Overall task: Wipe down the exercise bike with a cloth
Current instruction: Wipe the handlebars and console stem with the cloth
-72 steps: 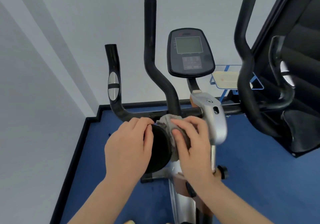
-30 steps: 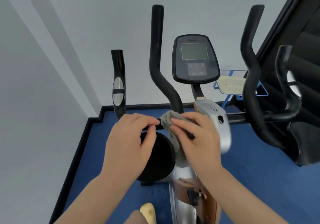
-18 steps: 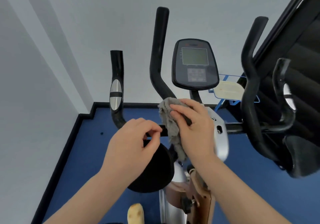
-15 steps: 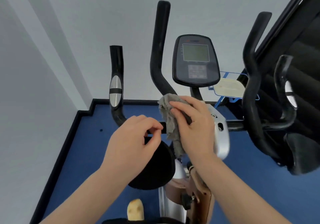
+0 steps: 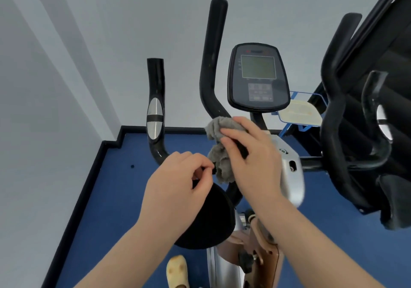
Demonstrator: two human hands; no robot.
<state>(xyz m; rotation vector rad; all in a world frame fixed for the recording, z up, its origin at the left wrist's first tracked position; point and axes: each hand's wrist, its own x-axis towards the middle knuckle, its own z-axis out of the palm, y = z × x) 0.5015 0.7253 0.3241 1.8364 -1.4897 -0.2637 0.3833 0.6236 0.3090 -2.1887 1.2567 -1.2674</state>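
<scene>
The exercise bike stands in front of me, its black console (image 5: 258, 77) up at the centre. My right hand (image 5: 253, 158) wraps a crumpled grey cloth (image 5: 219, 147) around the lower part of the tall black left arm bar (image 5: 211, 65). My left hand (image 5: 178, 185) has its fingers curled round the black crossbar, just left of the cloth and above a round black disc cover (image 5: 211, 221). A short handlebar with a silver pulse sensor (image 5: 155, 118) rises to the left. The silver housing (image 5: 291, 172) sits behind my right hand.
A second black arm bar (image 5: 333, 100) and handlebar (image 5: 378, 118) stand at the right, close to a dark machine (image 5: 395, 65). A blue rack with a pale tray (image 5: 300, 112) lies behind. White walls close in at left and behind. A yellow shoe (image 5: 176, 270) rests on the blue floor.
My right hand has carried the cloth from the pivot beside the disc up onto the lower arm bar. My left hand stays on the crossbar.
</scene>
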